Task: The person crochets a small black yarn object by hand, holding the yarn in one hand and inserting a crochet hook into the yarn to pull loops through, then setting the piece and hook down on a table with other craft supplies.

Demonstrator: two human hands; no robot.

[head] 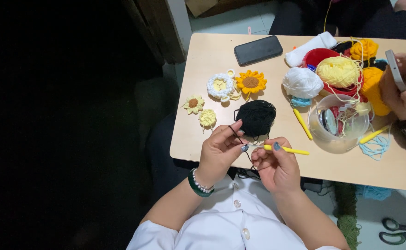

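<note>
Head view shows the left hand [219, 150] pinching black yarn [238, 135] from the ball [256, 117] at the table [203, 139] edge, the right hand [274, 162] gripping a yellow-handled crochet hook [281, 149] — slack tension could drop the loop — I judge.

Even, fairly bright overhead light falls on the pale counter [212, 60], leaving soft short shadows and mild glare on the clear plastic tub [337, 134], while the left side sinks into near-black, sharpness holding throughout.

It looked like a home craft corner. A small wooden table [212, 55] held yarn balls [337, 71] and crocheted flowers [250, 82]. Scissors [397, 231] lay on the floor.
</note>
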